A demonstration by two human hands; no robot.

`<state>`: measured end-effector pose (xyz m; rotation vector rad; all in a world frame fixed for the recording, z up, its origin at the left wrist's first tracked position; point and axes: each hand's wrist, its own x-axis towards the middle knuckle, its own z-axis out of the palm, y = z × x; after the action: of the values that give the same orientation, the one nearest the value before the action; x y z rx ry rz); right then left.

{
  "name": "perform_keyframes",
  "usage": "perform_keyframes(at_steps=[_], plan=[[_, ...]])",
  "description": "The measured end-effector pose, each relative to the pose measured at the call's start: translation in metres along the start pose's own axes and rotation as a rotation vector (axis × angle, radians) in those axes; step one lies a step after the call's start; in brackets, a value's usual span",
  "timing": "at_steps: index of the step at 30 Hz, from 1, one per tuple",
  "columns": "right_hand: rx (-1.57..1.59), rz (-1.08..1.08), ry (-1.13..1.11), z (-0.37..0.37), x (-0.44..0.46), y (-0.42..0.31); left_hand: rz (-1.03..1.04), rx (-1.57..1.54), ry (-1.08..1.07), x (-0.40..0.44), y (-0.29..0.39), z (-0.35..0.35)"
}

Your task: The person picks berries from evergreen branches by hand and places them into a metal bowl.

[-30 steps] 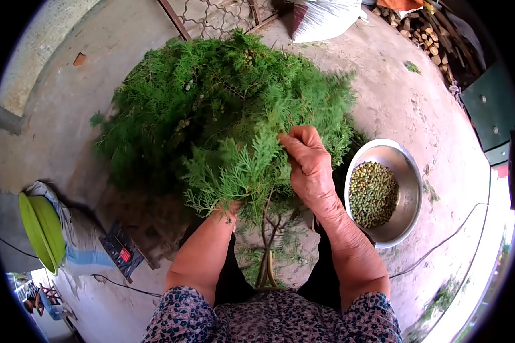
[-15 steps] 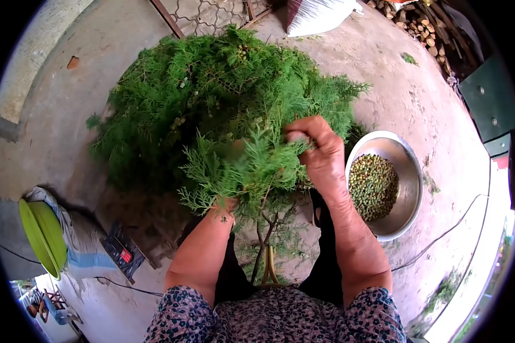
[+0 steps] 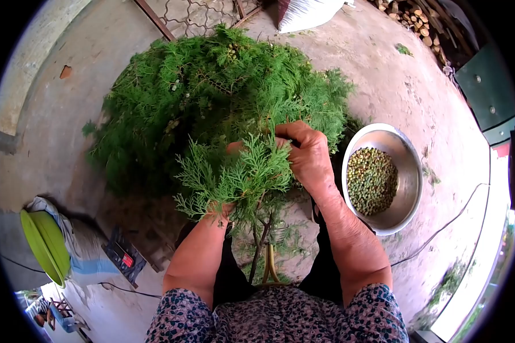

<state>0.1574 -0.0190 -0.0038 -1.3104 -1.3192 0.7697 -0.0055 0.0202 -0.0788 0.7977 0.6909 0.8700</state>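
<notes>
R grip point(image 3: 311, 157) curled nr green sprig point(image 3: 254, 171) — L grip point(image 3: 234, 148) mostly hidden behind.

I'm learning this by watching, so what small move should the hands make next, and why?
I'd probably draw the right hand slightly back from the leafy branch. Its fingers are curled at the greenery and whatever they may pinch is hidden, while the metal bowl, partly filled with small green and brownish pieces, sits close on that side.
</notes>
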Motion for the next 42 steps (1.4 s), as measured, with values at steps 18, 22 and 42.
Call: perform_keyframes(at_steps=[18, 22, 42], plan=[[0.642, 0.426, -0.016, -0.018, 0.008, -0.015, 0.037, -0.226, -0.04, -0.019, 0.028, 0.035], [0.401, 0.355, -0.038, -0.012, 0.005, -0.025, 0.12, -0.056, -0.013, -0.02, 0.03, 0.035], [0.468, 0.401, -0.136, -0.013, 0.008, -0.014, 0.018, 0.26, 0.121, -0.004, 0.023, 0.031]])
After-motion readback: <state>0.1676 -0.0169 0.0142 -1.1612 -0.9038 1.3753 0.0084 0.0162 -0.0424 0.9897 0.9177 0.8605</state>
